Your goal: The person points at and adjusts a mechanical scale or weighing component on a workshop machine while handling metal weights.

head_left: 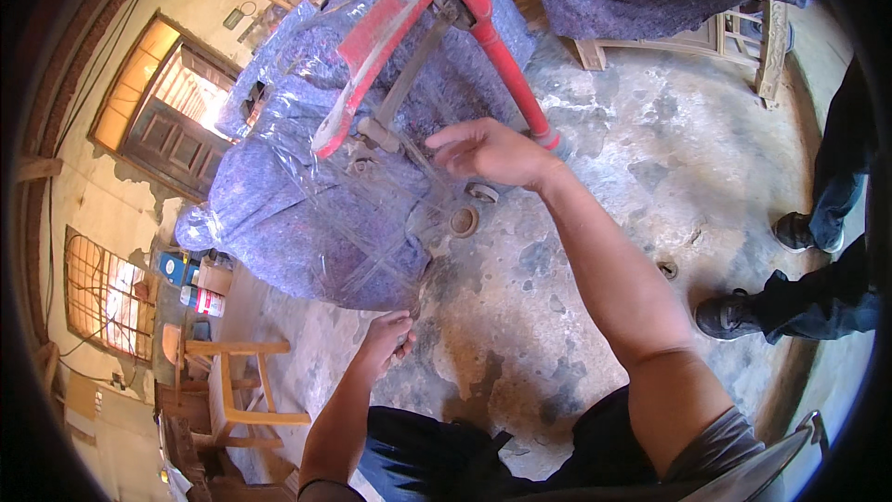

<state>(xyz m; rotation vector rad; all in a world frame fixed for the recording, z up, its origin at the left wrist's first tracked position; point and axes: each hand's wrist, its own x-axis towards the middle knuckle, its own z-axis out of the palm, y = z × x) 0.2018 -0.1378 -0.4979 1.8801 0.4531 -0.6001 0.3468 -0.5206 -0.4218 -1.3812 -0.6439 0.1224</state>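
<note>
A bulky piece (pixel 279 195) stands in front of me, covered in purple-blue felt blanket and wound with clear plastic film (pixel 358 223). At its lower corner, my left hand (pixel 383 344) is closed, fingertips against the blanket's edge; what they pinch is hidden. My right hand (pixel 497 153) reaches over the right side of the wrapping with fingers stretched out, close to the film and holding nothing visible. Just beyond it rises a worn red metal frame (pixel 513 74) with a grey rod (pixel 409 70) across it. The blanket hides the piece beneath.
Two tape rolls (pixel 463 220) lie on the stained concrete floor, with a small ring (pixel 667 270) farther right. Another person's legs (pixel 790 302) stand at the right. Blanket-covered wooden furniture (pixel 688 42) is at the back right, and a wooden chair frame (pixel 232 390) at the left.
</note>
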